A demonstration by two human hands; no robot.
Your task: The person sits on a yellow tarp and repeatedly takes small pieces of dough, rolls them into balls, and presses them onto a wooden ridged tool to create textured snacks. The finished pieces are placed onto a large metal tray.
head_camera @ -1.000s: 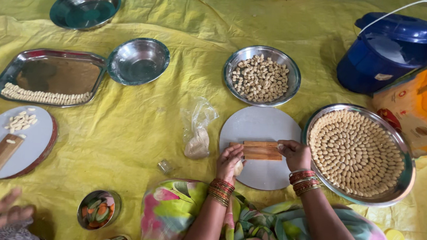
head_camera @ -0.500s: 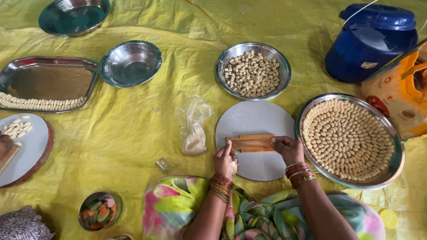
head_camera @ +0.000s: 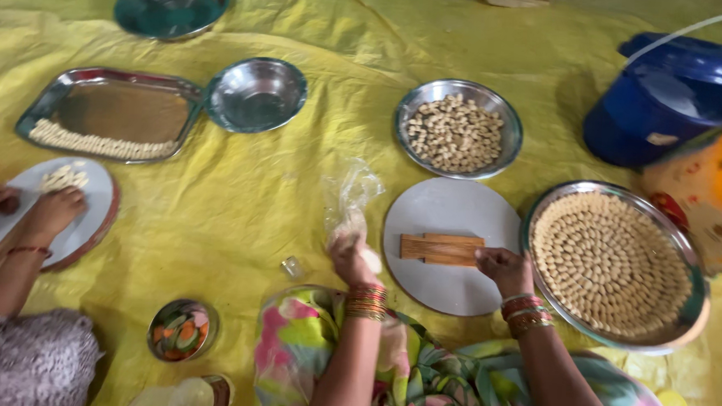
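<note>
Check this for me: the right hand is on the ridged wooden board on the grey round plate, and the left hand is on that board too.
Not quite. In the head view the right hand is on the wooden board on the grey plate, but the left hand is off it, at the plastic bag.

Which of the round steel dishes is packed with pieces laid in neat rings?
The big round tray beside the right hand. The smaller bowl above the board holds a loose heap, and the two bowls farther left look empty.
</note>
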